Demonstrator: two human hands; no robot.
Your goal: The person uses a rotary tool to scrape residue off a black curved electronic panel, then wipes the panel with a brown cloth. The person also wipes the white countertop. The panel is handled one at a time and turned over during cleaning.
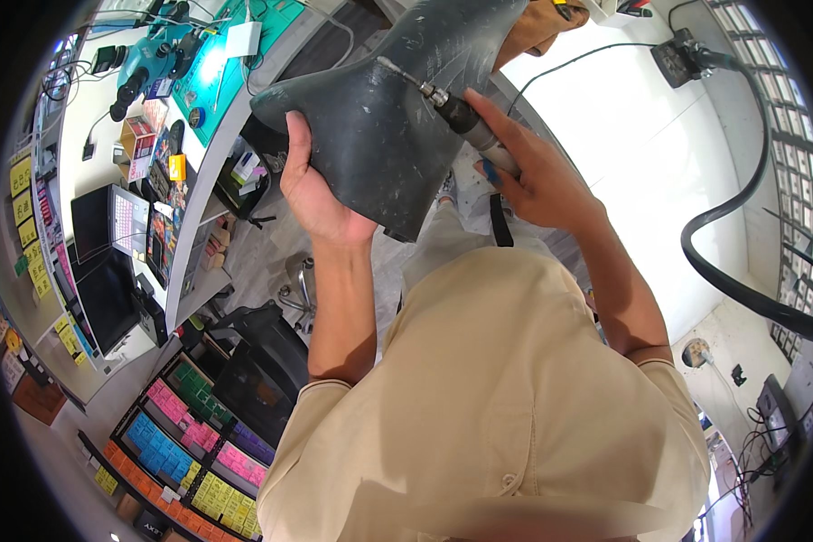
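Note:
A dark grey, curved moulded panel (379,142) with scuffs and pale scratches is held up in front of me. My left hand (322,193) grips its lower left edge, thumb on the near face and the other fingers hidden behind. My right hand (535,169) is closed around a handheld rotary tool (467,120) with a chrome collet. From the collet a thin, whitish-tipped bit (393,69) reaches over the upper part of the panel, beside a pale scuffed patch. Whether the tip touches the surface, I cannot tell. Something blue shows by a right-hand finger.
Left stands a bench with a teal microscope (150,64), green work mat (271,40) and laptop (130,220). A black chair (264,359) and colourful labelled drawers (159,444) are lower left. White table (616,135), brown item (538,34) and thick black cable (759,169) lie right.

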